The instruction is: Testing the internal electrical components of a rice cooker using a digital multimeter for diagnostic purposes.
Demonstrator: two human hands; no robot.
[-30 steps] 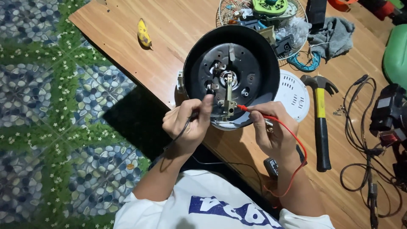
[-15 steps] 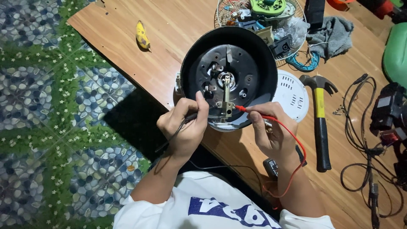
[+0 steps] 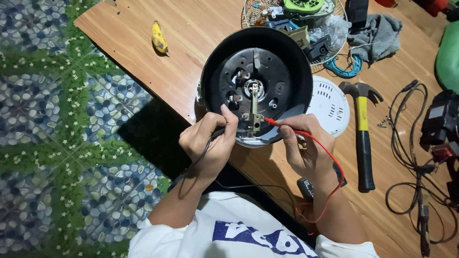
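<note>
A round black appliance body [image 3: 256, 83] lies bottom-up at the near edge of a wooden table [image 3: 191, 43], its metal base plate and terminals exposed. My left hand [image 3: 210, 143] pinches a black test probe whose tip touches the lower left of the base plate. My right hand [image 3: 303, 143] pinches a red test probe [image 3: 270, 122], its tip against a brass strip near the plate's lower middle. The red lead [image 3: 330, 162] loops past my right wrist to a dark meter [image 3: 306, 186], partly hidden under my forearm.
A hammer [image 3: 362, 138] with a yellow-and-black handle lies right of the appliance, beside a white perforated lid [image 3: 330, 102]. A wire fan guard [image 3: 291, 19] holding parts, a grey rag [image 3: 377, 33], black cables [image 3: 411, 157] and a yellow object [image 3: 159, 38] share the table. Patterned floor lies left.
Both hands stay on the probes at the base plate. My left hand has shifted slightly along the lower rim; the view has drifted a little.
</note>
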